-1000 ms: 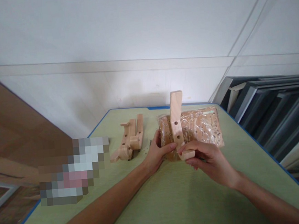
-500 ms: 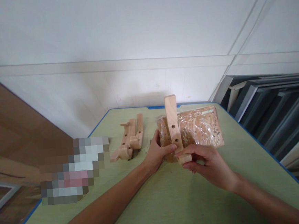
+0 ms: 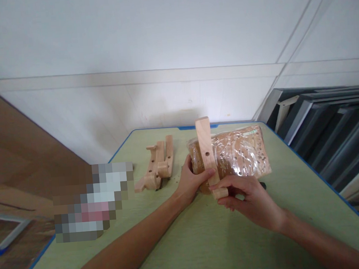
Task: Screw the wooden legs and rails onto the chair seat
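Note:
A pale wooden bar (image 3: 206, 149) with a drilled hole stands almost upright over the green table (image 3: 188, 241). Both hands hold its lower end: my left hand (image 3: 192, 180) wraps round it from the left, and my right hand (image 3: 246, 195) pinches its bottom from the right. Just behind the bar lies a clear plastic bag (image 3: 240, 154) full of wooden parts and small hardware. My left hand's fingers also touch the bag's near left corner.
A set of joined wooden pieces (image 3: 156, 169) lies left of the bag. A blurred patch (image 3: 93, 201) covers the table's left edge. Dark stacked frames (image 3: 331, 126) lean at the right. A white wall rises behind the table.
The bar has turned in my hands: its broad two-holed face has swung away, now showing a narrower side with one hole, and its top leans slightly left. The view shifted a little.

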`<state>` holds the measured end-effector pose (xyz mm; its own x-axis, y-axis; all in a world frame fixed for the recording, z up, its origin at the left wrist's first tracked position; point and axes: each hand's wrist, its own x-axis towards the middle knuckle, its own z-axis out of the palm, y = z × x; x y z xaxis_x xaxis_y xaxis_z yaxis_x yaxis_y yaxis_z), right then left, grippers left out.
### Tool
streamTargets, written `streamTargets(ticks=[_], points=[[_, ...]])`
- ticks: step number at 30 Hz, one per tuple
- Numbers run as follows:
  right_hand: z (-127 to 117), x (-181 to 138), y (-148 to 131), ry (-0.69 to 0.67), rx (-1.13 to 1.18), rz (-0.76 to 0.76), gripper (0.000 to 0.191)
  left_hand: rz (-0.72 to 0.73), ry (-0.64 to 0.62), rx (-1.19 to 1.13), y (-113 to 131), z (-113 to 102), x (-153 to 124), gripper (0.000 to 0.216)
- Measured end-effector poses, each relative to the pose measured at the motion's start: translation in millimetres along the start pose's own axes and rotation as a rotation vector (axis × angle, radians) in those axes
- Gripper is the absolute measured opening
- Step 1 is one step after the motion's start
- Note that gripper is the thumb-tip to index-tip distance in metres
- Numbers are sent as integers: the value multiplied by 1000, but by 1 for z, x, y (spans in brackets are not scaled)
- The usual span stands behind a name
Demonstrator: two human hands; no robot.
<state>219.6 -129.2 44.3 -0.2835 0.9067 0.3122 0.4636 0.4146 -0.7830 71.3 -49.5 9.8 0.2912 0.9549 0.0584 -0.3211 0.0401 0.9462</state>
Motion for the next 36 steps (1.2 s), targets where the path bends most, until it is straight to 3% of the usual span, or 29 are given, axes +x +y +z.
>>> streamTargets(ticks=[6, 17, 22, 36], points=[[0, 1, 0, -8, -1, -28, 22, 42, 43, 80, 2, 3, 0, 59], [-1, 1, -1, -8, -10, -21, 21, 39, -66, 17, 3, 1, 1, 68], [4, 0, -1, 16, -4, -35, 15, 40, -10, 43, 3, 5, 2, 63], [12, -2, 1, 44, 48, 30, 16, 17, 1, -54, 10, 14, -2, 57]])
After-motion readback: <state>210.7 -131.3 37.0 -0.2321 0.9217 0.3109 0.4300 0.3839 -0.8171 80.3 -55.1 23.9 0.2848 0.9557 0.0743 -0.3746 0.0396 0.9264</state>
